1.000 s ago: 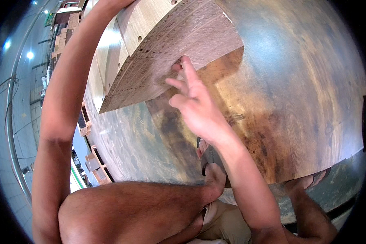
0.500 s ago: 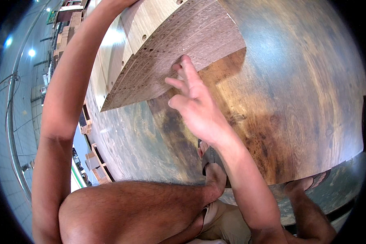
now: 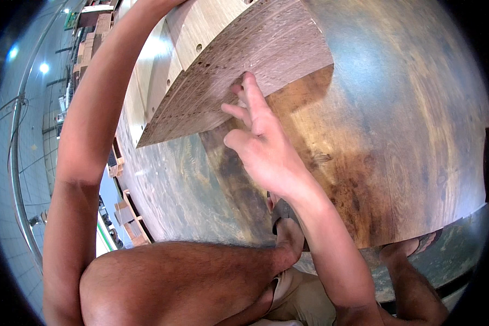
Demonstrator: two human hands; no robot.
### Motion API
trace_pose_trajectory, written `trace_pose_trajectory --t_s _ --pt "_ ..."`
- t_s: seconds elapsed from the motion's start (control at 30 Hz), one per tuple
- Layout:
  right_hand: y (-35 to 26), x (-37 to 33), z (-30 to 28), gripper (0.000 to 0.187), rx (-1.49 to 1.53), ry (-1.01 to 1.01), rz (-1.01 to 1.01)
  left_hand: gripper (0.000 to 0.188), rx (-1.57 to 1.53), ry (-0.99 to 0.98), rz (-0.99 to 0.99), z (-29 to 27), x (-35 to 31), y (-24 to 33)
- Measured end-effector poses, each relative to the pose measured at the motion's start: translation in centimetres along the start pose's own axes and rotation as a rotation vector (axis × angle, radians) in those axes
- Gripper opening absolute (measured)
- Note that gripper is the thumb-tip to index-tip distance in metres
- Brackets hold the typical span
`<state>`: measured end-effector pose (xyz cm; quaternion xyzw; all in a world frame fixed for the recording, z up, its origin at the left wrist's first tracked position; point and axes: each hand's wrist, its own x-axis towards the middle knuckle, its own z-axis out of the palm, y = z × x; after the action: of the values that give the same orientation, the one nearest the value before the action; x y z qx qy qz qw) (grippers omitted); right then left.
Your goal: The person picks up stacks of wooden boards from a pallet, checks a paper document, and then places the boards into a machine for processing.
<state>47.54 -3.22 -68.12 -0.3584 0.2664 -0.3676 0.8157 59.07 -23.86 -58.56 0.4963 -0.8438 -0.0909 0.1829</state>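
Observation:
My right hand (image 3: 258,127) is at the brown, speckled side of a stack of wooden boards (image 3: 212,81). Its index finger stretches toward that striped side and seems to touch it; the other fingers are partly bent and stand apart. I see nothing held in it. On top of the stack, a pale wood board (image 3: 182,41) shows several round drilled holes along its edge. My left arm reaches up along the far side of this board, and the left hand is almost wholly cut off by the upper edge, so its fingers are hidden.
A large brown wood-grain sheet (image 3: 396,163) lies under the stack and stretches right. My sandalled foot (image 3: 290,228) rests at its near edge, the other foot (image 3: 399,250) farther right. Pallets with cardboard (image 3: 130,223) and a metal rail (image 3: 17,163) stand at the left.
The board stack appears slightly farther right in the picture. My right hand stays at its side, with the fingers nearly as before.

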Motion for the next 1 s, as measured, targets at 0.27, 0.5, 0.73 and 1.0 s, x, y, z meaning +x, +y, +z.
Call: trace_pose_trajectory --t_s 0.27,0.5,0.73,1.0 --pt "-0.8 0.0 0.4 0.078 -0.061 -0.002 0.008 0.033 -0.050 -0.005 -0.004 0.0 0.0 -0.3" --pt "-0.6 -0.2 0.4 0.080 -0.053 -0.018 -0.024 0.032 -0.054 0.010 -0.001 0.1 0.0 -0.4" --pt "-1.0 -0.4 0.8 0.080 -0.021 -0.031 -0.047 0.032 -0.032 0.008 -0.013 -0.2 0.0 -0.1" --pt "-1.4 -0.6 0.5 0.081 -0.055 -0.046 -0.047 0.031 -0.050 0.013 0.038 0.1 0.1 -0.4"
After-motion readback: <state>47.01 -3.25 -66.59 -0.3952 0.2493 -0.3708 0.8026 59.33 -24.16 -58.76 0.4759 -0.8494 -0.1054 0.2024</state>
